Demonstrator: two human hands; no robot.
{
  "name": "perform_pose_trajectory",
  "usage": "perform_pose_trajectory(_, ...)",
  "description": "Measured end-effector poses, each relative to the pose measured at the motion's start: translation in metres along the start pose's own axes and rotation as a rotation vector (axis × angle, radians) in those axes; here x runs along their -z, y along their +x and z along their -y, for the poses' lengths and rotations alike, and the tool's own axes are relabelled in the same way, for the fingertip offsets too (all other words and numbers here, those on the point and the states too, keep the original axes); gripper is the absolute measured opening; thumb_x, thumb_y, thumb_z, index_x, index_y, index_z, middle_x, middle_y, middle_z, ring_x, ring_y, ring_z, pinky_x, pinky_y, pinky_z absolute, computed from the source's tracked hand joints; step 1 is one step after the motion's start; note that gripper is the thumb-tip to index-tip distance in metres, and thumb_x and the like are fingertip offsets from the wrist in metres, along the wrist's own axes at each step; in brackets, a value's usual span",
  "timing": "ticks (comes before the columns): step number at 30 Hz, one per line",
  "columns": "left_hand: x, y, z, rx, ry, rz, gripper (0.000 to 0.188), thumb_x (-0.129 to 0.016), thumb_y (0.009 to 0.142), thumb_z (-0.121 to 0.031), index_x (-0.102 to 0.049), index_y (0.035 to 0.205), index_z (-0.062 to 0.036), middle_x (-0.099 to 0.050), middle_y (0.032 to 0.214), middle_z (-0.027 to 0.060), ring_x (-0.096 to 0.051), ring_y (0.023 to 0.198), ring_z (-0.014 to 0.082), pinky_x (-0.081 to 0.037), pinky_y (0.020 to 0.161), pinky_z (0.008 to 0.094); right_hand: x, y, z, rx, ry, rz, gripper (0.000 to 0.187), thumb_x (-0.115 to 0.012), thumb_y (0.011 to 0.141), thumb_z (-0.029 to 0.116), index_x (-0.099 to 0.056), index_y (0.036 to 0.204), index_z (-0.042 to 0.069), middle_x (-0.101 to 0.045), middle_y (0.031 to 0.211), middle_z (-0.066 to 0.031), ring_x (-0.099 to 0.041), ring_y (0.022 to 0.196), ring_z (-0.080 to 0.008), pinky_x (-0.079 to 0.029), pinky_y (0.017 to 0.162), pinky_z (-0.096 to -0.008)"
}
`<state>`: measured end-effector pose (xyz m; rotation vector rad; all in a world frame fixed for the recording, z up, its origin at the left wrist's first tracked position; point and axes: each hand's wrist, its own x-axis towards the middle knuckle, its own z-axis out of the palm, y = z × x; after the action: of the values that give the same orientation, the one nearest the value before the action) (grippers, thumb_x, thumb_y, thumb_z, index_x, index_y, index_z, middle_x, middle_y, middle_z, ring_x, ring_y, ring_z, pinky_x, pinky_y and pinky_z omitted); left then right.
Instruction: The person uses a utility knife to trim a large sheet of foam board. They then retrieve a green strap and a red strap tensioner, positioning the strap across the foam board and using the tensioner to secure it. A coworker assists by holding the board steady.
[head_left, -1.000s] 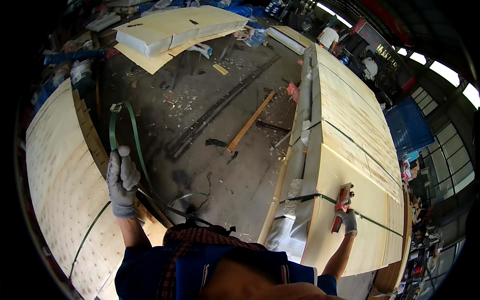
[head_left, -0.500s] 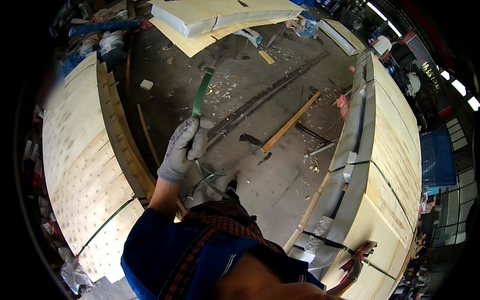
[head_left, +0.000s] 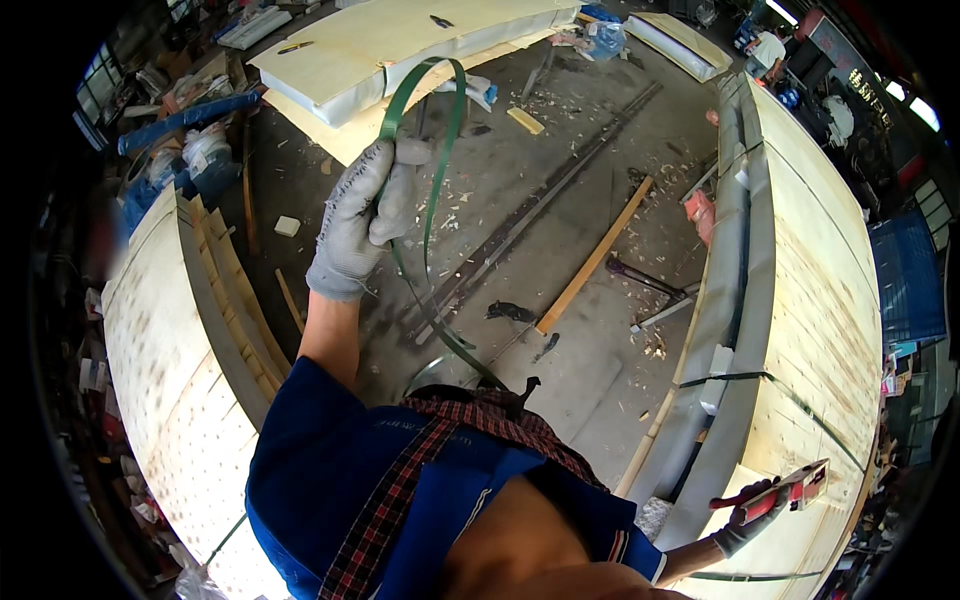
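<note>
A grey work glove covers my left hand (head_left: 360,215), raised left of the middle, its fingers closed on a green plastic strapping band (head_left: 447,165). The band loops up above the fist, then hangs down toward my waist. At the lower right my right hand (head_left: 750,528), also gloved, grips a red hand tool (head_left: 800,488) with a pale metal end; its exact kind is unclear. This hand is over the right-hand stack of pale wooden panels (head_left: 810,330). Dark green straps (head_left: 815,420) cross that stack.
Another panel stack (head_left: 165,330) stands on my left. Ahead lies a white-sided wooden-faced panel (head_left: 400,50). On the floor between are a wooden strip (head_left: 595,255), a dark metal bar (head_left: 640,278) and scattered chips. A person (head_left: 768,50) is far off at the upper right.
My left hand has risen, and the band now forms a tall loop above it. My right hand, with the red tool, has moved away from the strap on the right-hand stack. The view has shifted.
</note>
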<state>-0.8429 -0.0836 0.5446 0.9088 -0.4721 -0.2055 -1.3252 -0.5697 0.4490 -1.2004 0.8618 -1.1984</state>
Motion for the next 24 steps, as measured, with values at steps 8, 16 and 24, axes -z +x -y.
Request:
perform_pose_trajectory(8, 0.009, 0.096, 0.042, -0.040, -0.053, 0.032, 0.034, -0.043, 0.103, -0.025, -0.055, 0.116, 0.0039, -0.038, 0.059, -0.0040, -0.026, 0.040, 0.0027, -0.023, 0.036, 0.0180, -0.203, 0.050, -0.078, -0.330, 0.453, 0.475, 0.058, -0.065, 0.086, 0.040, -0.048, 0.124, -0.001, -0.056, 0.092, -0.0084, -0.055, 0.077, -0.0188, -0.048, 0.070, -0.0343)
perform_pose_trajectory(16, 0.079, 0.223, 0.032, -0.142, -0.100, 0.121, 0.035, -0.040, 0.104, -0.025, -0.053, 0.119, 0.0034, -0.036, 0.060, -0.0057, -0.027, 0.043, 0.0023, -0.023, 0.038, 0.0179, -0.403, 0.042, -0.197, -0.733, 0.417, 0.673, 0.065, -0.071, 0.082, 0.038, -0.046, 0.128, -0.001, -0.056, 0.096, -0.0090, -0.057, 0.081, -0.0184, -0.048, 0.072, -0.0341)
perform_pose_trajectory(24, 0.165, 0.404, 0.037, -0.271, -0.071, 0.144, 0.034, -0.036, 0.105, -0.026, -0.052, 0.119, 0.0012, -0.039, 0.054, -0.0033, -0.029, 0.038, 0.0036, -0.026, 0.035, 0.0184, -0.612, 0.126, -0.258, -0.886, 0.440, 0.755, 0.058, -0.067, 0.083, 0.040, -0.050, 0.121, -0.001, -0.058, 0.092, -0.0097, -0.058, 0.078, -0.0205, -0.050, 0.069, -0.0368)
